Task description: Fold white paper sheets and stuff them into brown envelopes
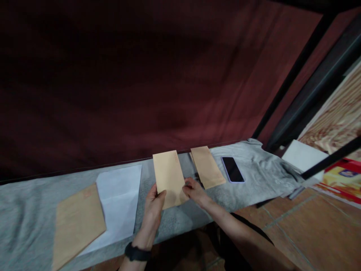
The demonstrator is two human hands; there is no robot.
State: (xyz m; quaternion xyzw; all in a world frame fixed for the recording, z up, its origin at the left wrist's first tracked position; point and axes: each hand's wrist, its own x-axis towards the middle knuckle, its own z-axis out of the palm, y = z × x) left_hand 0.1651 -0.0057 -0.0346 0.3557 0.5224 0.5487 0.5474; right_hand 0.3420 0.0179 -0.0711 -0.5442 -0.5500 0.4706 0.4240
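Note:
Between my two hands is a tan paper envelope (168, 175), tilted up a little above the grey cloth. My left hand (153, 207), with a dark band on its wrist, pinches the envelope's lower left edge with the thumb on top. At the lower right edge, the fingers of my right hand (195, 192) are closed on the same envelope. Just to the right lies a second tan envelope (208, 168), perhaps a small stack, with something dark partly under its left side. White paper sheets (121, 199) lie to the left, partly covered by a larger brown envelope (79, 218).
A phone (232, 169) with a light purple case lies right of the envelopes. Grey cloth (259, 169) covers the narrow bench. Behind it hangs a dark red curtain (158, 82). Black metal bars (293, 77), a white box (303, 154) and tiled floor (318, 226) are at the right.

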